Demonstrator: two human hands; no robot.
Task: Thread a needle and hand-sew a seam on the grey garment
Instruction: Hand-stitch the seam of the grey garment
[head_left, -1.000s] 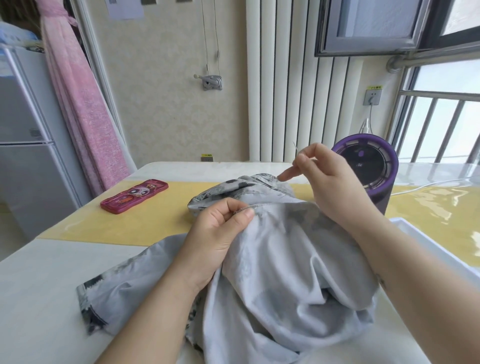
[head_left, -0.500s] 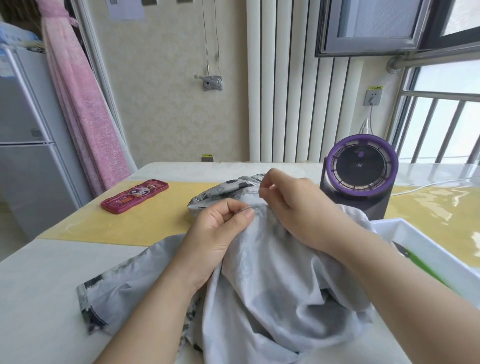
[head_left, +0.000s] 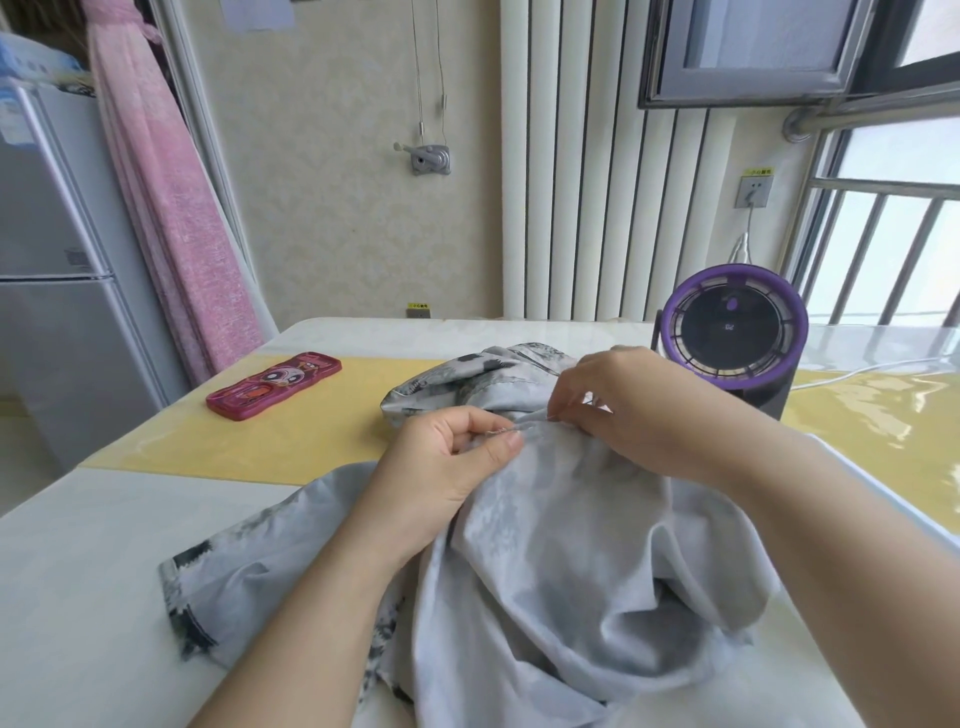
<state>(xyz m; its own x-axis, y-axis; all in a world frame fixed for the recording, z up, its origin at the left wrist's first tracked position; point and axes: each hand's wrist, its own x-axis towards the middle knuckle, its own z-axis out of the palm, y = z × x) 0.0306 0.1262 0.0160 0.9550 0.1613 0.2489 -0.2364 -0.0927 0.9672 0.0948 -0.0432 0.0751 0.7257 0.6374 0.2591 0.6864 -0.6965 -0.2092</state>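
Between both sets of fingers sits a raised fold of the grey garment (head_left: 571, 545), the rest slumped on the worktop (head_left: 78, 571). The left hand (head_left: 447, 467) pinches the fold; the right hand (head_left: 639, 410) pinches what looks like the needle (head_left: 519, 425). The cloth seems soft, light and limp, so it is best gripped close beside the seam.

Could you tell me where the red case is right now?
In the head view, the red case lies on the yellow mat, left of the grey garment and left hand.

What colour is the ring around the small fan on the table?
Purple, around a black centre: the fan shows clearly in the head view, behind the right hand.
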